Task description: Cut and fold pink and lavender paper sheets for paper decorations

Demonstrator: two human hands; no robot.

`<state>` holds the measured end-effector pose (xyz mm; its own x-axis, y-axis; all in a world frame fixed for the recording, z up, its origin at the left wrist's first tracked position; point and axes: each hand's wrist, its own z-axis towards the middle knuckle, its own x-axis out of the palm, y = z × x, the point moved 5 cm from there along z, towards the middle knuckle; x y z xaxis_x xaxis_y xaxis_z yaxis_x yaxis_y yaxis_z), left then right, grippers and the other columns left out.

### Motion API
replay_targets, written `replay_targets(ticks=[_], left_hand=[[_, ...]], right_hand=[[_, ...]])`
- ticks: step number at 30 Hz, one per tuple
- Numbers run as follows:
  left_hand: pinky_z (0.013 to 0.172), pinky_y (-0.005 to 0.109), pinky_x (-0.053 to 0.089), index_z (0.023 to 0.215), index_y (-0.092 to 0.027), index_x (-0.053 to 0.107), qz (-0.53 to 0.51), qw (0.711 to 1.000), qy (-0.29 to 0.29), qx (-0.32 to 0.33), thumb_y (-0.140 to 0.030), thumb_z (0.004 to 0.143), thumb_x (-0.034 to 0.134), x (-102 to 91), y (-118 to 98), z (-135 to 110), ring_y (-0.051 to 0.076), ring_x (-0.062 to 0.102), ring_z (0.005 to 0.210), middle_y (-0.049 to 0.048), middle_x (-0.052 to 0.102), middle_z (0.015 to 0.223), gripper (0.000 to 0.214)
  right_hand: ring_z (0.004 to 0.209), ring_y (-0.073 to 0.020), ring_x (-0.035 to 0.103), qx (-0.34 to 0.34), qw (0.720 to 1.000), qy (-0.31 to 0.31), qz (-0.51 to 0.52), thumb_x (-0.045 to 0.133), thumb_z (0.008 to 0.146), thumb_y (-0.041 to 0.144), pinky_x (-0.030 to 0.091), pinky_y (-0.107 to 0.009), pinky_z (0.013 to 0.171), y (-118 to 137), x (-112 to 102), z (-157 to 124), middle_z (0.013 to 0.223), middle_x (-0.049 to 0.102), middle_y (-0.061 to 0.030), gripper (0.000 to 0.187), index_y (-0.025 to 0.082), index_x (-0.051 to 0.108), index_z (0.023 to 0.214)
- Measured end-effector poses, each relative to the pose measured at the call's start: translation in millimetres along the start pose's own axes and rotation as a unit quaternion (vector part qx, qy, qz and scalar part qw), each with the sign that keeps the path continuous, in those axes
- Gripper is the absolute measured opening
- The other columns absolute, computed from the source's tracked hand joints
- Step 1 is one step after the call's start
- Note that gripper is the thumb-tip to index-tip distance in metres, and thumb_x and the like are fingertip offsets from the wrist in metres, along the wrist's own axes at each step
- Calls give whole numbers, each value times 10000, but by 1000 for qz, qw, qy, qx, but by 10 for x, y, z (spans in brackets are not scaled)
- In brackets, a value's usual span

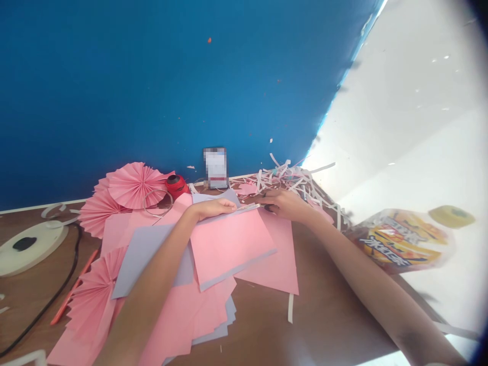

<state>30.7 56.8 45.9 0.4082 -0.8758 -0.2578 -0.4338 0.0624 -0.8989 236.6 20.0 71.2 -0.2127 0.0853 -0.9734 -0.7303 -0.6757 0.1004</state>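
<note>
A pink paper sheet (232, 241) with a grey-purple band along its near edge lies tilted on other papers. My left hand (216, 207) is closed on its far edge, fingertips pressed together near the left corner. A narrow whitish strip (248, 207) runs along that far edge between my hands. At the strip's right end, my right hand (282, 202) has its fingers pinched together, a dark ring on one. What those fingertips hold is too small to make out. Under the sheet lie another pink sheet (284, 254) and a grey-purple sheet (147, 254).
Pleated pink paper fans (139, 185) stand at the left, beside a red roll-shaped object (177, 186). A phone (216, 168) leans on the blue wall. Shredded paper strips (285, 178) fill the back corner. A drink bottle (404, 239) is at right, a white round base (32, 249) at left.
</note>
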Motion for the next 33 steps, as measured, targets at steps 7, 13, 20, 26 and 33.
replay_targets(ticks=[7,13,20,26,33], left_hand=[[603,254,323,724,-155,567,1,1000,16,-8,-500,806,562,21,9,7,121,424,639,10,498,743,354],[604,245,332,797,-162,597,14,1000,11,-21,-525,816,544,18,44,5,128,456,659,14,531,781,367],[631,241,335,765,-167,581,30,999,17,-14,-549,798,555,-4,0,-43,132,456,685,6,527,780,384],[556,249,248,708,-167,528,63,998,18,-12,-537,803,549,-63,19,-83,109,340,594,-12,428,682,383],[592,247,264,678,-169,515,95,995,9,21,-501,801,538,-93,36,-38,121,351,630,-12,414,678,355]], right_hand=[[880,-167,558,-7,1000,5,7,447,746,22,345,-246,675,10,4,-10,1006,667,-45,595,296,607,1249],[839,-165,556,-6,1000,18,-12,445,745,27,315,-255,630,-2,40,-5,975,664,-46,572,285,618,1226],[834,-165,572,3,1000,13,-21,444,764,57,305,-255,612,-40,68,-10,949,670,-34,484,275,650,1143],[842,-166,579,11,999,23,-20,449,775,68,306,-245,617,-61,88,-16,939,674,-37,441,262,664,1107],[810,-166,574,16,999,24,-33,435,774,56,306,-248,615,-8,66,-8,909,675,-42,492,275,659,1154]])
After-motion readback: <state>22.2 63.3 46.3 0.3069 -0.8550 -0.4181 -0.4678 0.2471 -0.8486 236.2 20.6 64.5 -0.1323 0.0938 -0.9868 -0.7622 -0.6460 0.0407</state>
